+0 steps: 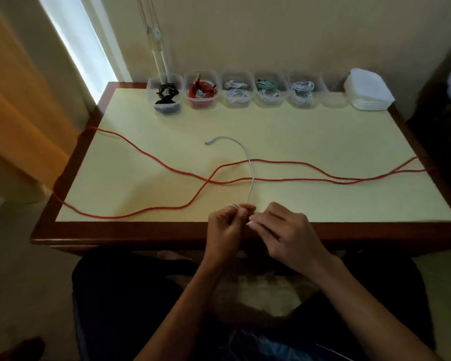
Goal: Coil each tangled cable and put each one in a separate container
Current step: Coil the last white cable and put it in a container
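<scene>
At the near edge of the pale yellow tabletop with a dark wood rim [141, 231], two bare hands meet close together. The left hand [225, 225] has its fingers curled round a small coil of thin white cable [251, 175], with loops showing at its fingertips. The right hand [284, 230] pinches the same cable just beside the left, fingers bent. From the hands the white cable runs away across the tabletop, bends left, and ends in a small plug lying flat. It crosses over a long thin red cable [146, 162] that lies loose in wide curves from one side of the tabletop to the other.

Along the far edge stands a row of small clear plastic tubs [270, 100]. One holds a black cable, one a red one, and three hold pale ones. One clear empty tub [333, 100] stands next to them. Beside it sits a stack of white lids [369, 89].
</scene>
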Available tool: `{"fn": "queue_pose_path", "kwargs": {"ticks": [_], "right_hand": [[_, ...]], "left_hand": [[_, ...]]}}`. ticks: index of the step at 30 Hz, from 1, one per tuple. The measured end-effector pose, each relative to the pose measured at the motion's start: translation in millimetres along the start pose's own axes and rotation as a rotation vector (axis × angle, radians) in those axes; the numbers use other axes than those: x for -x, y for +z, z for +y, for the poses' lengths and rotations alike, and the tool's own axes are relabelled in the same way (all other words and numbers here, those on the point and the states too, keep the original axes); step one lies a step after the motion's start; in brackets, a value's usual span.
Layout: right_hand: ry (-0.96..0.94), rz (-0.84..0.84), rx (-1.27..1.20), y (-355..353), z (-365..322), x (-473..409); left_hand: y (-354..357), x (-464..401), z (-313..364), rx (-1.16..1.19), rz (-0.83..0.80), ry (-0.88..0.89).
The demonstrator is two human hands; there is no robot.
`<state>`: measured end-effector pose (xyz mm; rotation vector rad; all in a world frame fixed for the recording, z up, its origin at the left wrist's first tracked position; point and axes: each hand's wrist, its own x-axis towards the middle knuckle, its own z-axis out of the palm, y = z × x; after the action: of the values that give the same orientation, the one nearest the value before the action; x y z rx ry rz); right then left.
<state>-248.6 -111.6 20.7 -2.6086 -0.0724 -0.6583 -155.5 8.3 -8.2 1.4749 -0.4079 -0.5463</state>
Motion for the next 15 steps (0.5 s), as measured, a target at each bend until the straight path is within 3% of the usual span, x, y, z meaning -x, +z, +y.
{"fn": "queue_pose_path", "kwargs": {"ticks": [2, 7, 10, 15], "right_hand": [[-0.001, -0.012, -0.016, -8, 9, 2], [0.061, -0.039, -0.090, -9, 28, 5], [0.094, -0.014, -0.164, -3, 27, 6], [0.151, 0.012, -0.246, 6, 24, 6]], "left_hand": [[-1, 16, -2, -0.064, -0.156, -0.039], [-10, 34, 13, 0.144, -0.410, -0.276], [-14, 30, 14, 0.120, -0.460, -0.292], [-15, 27, 13, 0.393, -0.474, -0.393]]}}
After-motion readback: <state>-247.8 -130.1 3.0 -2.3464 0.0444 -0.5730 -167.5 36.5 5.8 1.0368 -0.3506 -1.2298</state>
